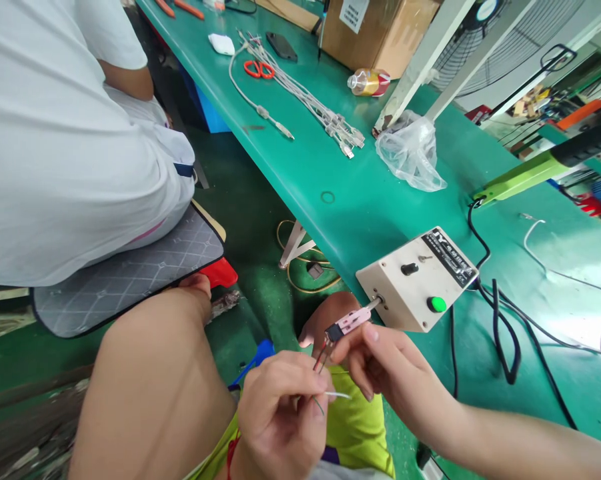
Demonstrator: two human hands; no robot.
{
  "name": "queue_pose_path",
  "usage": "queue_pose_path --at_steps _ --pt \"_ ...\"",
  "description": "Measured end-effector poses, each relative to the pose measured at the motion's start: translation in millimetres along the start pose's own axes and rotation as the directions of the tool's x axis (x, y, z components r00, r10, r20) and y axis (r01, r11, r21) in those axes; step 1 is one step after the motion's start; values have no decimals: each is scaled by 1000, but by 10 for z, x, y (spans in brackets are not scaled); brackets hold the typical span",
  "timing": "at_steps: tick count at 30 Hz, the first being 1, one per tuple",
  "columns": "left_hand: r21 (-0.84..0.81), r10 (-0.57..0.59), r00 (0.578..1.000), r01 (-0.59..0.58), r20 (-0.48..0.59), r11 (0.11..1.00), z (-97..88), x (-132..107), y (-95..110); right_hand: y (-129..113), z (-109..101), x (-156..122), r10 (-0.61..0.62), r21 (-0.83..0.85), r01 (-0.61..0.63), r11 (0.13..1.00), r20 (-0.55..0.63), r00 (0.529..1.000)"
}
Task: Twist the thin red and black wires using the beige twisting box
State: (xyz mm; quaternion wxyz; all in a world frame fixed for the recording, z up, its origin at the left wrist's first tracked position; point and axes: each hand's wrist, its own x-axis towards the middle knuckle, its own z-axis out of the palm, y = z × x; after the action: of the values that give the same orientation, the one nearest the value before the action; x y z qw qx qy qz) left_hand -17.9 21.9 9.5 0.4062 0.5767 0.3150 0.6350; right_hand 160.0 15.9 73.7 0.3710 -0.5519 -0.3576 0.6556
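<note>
Your left hand [285, 407] is pinched on the thin wires [321, 358], thumb against the curled fingers, a short white end [338, 395] poking out past the grip. Those wires sit between your two hands, running up to the black end [334, 333] of a pink holder [354, 321]. They look light, limp and probably easy to kink or snap — so a soft pinch close to the strands, with no hard tug, should suit them; being so fine, they may also slip between bare fingertips. The holder looks stiffer and is best taken by its sides. Your right hand [385, 353] comes in from the right, palm turned inward, its index finger reaching to just beside the black end; whether it presses there, you cannot tell from this angle. The left wrist is bent up over your lap. Beyond, the holder sits on a metal shaft [375, 303] from the beige box [397, 303], which rests at the edge of the green table [305, 183]; grey cables [303, 93] lie farther off.
</note>
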Motion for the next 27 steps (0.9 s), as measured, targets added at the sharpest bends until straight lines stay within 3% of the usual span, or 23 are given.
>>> queue_pose_path --at_steps 5,9,12,27 --pt "-27 -60 997 59 -50 998 -14 -37 -90 59 39 28 14 144 -9 990 -32 999" --pt "-17 -70 991 68 -117 998 20 -30 -155 47 108 -17 62 424 -33 905 -55 997" --pt "18 -59 988 62 -142 998 39 -16 -173 56 132 -41 78 523 -54 850 -24 997" --pt "0 -44 998 44 -43 999 74 -72 -251 53 109 -4 64 533 -39 845 -27 998"
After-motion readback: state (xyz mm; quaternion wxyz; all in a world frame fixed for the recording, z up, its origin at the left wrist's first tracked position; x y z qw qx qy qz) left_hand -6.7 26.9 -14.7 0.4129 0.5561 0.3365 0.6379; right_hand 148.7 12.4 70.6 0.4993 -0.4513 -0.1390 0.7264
